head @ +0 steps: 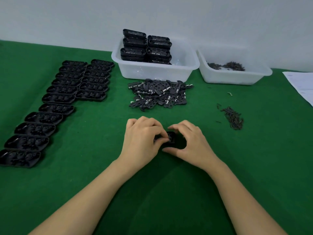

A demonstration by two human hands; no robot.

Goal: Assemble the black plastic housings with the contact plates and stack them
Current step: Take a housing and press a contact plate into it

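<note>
Item in hand: 1 black oblong plastic housing (171,139) on the green felt-covered table (101,192), near the front centre, largely hidden by both hands.

Grip: left hand (142,138) curled over its left end, fingers pinching the top; right hand (189,143) cupped round its right end, thumb at the near edge.

Handling, judged: light, rigid moulded shell, smooth and likely slippery; best held by the long side walls, pressing the plate down flat.

Stock: loose pile of black contact plates with metal clips (160,94) behind the hands; 2 rows of empty black housings (67,99) at left; assembled stacks in the translucent white plastic tub (152,72).
</note>
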